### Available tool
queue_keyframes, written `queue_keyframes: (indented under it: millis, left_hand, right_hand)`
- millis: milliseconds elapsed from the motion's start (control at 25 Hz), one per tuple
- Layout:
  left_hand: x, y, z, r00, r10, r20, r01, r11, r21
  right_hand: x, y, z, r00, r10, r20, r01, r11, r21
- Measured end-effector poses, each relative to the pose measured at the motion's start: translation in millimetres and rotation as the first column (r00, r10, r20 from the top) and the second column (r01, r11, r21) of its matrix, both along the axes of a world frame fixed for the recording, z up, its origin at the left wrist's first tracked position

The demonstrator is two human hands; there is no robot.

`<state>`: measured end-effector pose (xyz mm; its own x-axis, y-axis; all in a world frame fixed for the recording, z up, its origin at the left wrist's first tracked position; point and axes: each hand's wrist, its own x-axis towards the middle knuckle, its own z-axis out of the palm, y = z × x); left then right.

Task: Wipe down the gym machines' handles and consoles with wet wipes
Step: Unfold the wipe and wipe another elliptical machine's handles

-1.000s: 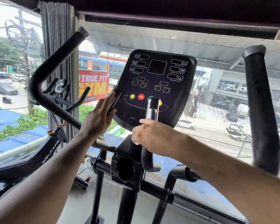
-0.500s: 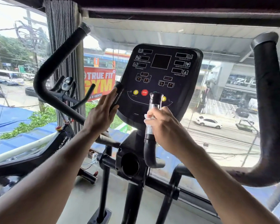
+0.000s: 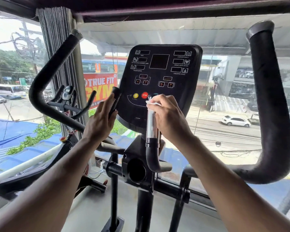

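Pinching the white wet wipe [image 3: 153, 103] around the short handle's [image 3: 151, 124] top, the right hand's [image 3: 169, 118] fingers [image 3: 159, 99] curl; left hand [image 3: 100, 121] fingers lie straight against the other short handle [image 3: 115, 101].

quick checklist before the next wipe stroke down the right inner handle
1. White wet wipe in right hand: ok, pinched at the top of the handle.
2. Wipe touching the silver sensor grip of the short inner handle: ok.
3. Left hand steadying the short black left inner handle: ok, fingers straight against it.
4. Path down to the black foam bend: ok, nothing in the way.
5. Wipe still wet: cannot tell.
6. Black console panel wiped: cannot tell.
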<state>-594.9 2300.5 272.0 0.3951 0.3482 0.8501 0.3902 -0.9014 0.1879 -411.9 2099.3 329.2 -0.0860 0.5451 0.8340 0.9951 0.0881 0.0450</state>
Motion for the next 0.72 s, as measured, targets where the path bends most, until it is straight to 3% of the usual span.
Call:
queue_keyframes:
  millis: [200, 360, 560, 640, 720]
  left_hand:
    - [-0.9, -0.2, 1.8, 1.0, 0.009, 0.001, -0.009, 1.0, 0.013]
    - [-0.7, -0.5, 1.8, 0.998, 0.055, -0.021, -0.055, 0.998, 0.01]
    - [-0.4, -9.8, 8.7, 0.96, 0.239, -0.146, -0.248, 0.968, -0.049]
    - [6.0, -35.0, 13.4, 0.957, 0.244, -0.154, -0.231, 0.968, 0.097]
    - [22.4, -68.6, 36.4, 0.971, 0.095, -0.221, -0.019, 0.946, 0.323]
  right_hand:
    - [-21.7, -16.0, -49.7, 0.997, 0.073, 0.009, -0.073, 0.997, 0.036]
    - [-30.7, -43.0, -91.8, 0.979, 0.175, -0.101, -0.18, 0.983, -0.042]
    - [-14.3, -84.4, -93.9, 0.858, 0.23, -0.459, -0.122, 0.96, 0.253]
    - [-15.2, -98.8, -106.2, 0.777, 0.266, -0.57, -0.106, 0.949, 0.298]
    - [-19.8, -101.5, -117.1, 0.731, 0.29, -0.618, -0.123, 0.946, 0.298]
